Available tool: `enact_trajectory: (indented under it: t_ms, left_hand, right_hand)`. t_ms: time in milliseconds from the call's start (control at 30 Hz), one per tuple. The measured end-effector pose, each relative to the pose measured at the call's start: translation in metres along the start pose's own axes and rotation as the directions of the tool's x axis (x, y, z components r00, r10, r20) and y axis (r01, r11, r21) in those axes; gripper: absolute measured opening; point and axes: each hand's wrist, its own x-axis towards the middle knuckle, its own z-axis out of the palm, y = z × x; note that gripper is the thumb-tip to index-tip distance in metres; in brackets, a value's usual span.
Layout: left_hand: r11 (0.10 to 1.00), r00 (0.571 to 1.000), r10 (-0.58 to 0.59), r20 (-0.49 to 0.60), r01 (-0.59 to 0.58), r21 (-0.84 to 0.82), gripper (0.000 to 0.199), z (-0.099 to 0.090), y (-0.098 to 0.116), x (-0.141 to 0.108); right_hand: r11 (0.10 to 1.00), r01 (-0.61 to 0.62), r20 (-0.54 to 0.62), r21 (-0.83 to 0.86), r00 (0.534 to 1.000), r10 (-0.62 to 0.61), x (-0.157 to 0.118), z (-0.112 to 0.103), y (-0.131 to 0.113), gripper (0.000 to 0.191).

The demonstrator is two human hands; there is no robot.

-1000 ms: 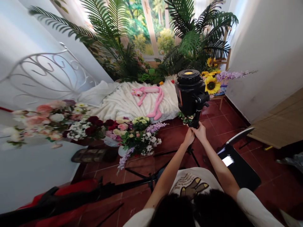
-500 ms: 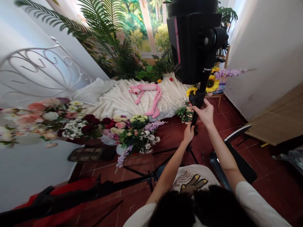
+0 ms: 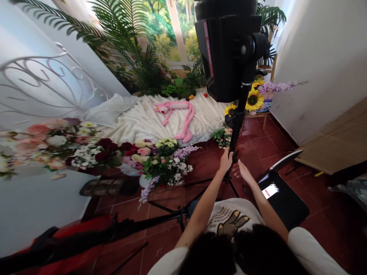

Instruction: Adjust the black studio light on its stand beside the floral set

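Note:
A black studio light (image 3: pixel 226 53) stands tall in front of me on a black light stand (image 3: pixel 237 131). Low on the stand's pole, my left hand (image 3: pixel 226 162) is wrapped round it. My right hand (image 3: pixel 241 170) is off the pole, just to its right, with the fingers stretched out and nothing in them. A dark knob (image 3: pixel 235 156) juts from the pole between the two hands. The stand's spread legs (image 3: pixel 233 186) rest on the red tiled floor.
A pink plush toy (image 3: pixel 179 114) lies on a cream blanket (image 3: pixel 137 118). Artificial flowers (image 3: pixel 160 160) stand along its front. A black chair (image 3: pixel 289 202) with a white card or phone on it is at right. Another black pole (image 3: pixel 137 225) slants across the lower left.
My right hand has let go of the upper pole and dropped down beside my left hand, its fingers opening. My left hand keeps its hold. The white item on the chair now shows.

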Motion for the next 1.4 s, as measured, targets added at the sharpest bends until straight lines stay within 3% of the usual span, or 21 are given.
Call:
enact_trajectory:
  t_ms: [100,167,267,333,400,467,533,700,833,1200,1300,1400]
  left_hand:
    - [0.999,0.999,0.036,0.017,-0.036,0.008,0.046,0.000,-0.005,0.001]
    - [0.999,0.999,0.044,0.011,-0.044,0.009,0.047,0.001,-0.007,0.001]
    - [0.999,0.999,0.051,-0.006,-0.051,0.002,0.047,0.001,-0.008,0.002]
    - [0.998,0.998,0.062,-0.003,-0.062,-0.009,0.047,0.000,-0.007,0.002]
    - [0.997,0.998,0.070,0.007,-0.069,-0.019,0.046,-0.001,-0.005,0.002]
    - [0.997,0.997,0.074,0.020,-0.073,-0.025,0.045,-0.002,-0.004,0.002]
    - [0.997,0.997,0.071,0.027,-0.070,-0.028,0.045,-0.003,-0.003,0.002]
    - [0.998,0.998,0.044,0.033,-0.042,-0.054,0.042,-0.002,0.001,0.001]
    - [0.995,0.996,0.055,0.069,-0.049,-0.083,0.039,-0.004,0.006,0.000]
    - [0.996,0.995,0.012,0.104,-0.002,-0.093,0.042,-0.014,0.018,-0.002]
    - [0.996,0.995,0.000,0.100,0.008,-0.086,0.047,-0.034,0.012,-0.027]
    - [0.991,0.984,-0.124,0.128,0.130,-0.040,0.048,-0.077,-0.020,-0.085]
  right_hand:
    - [0.982,0.020,-0.026,0.188,1.000,-0.016,0.003,0.016,-0.004,0.049]
    - [0.922,-0.033,0.019,0.386,0.999,0.028,0.005,0.020,-0.011,0.043]
    - [0.698,-0.217,0.257,0.682,0.965,0.049,0.006,0.017,-0.018,0.032]
    - [0.535,-0.310,0.363,0.786,0.932,0.007,0.004,0.013,-0.020,0.029]
    - [0.423,-0.329,0.370,0.844,0.929,-0.015,0.002,0.011,-0.021,0.028]
    - [0.373,-0.314,0.342,0.873,0.940,-0.008,-0.001,0.013,-0.022,0.028]
    - [0.380,-0.286,0.304,0.880,0.953,0.012,-0.003,0.017,-0.024,0.029]
    - [0.511,-0.210,0.203,0.834,0.977,0.069,-0.005,0.025,-0.029,0.030]
    - [0.561,-0.211,0.208,0.801,0.976,0.071,-0.007,0.024,-0.032,0.024]
    - [0.563,-0.222,0.195,0.796,0.975,0.108,-0.005,0.026,-0.026,0.025]
    - [0.455,-0.250,0.172,0.855,0.963,0.206,-0.003,0.037,-0.017,0.022]
    - [0.375,-0.355,0.241,0.856,0.917,0.319,-0.001,0.051,-0.013,0.018]
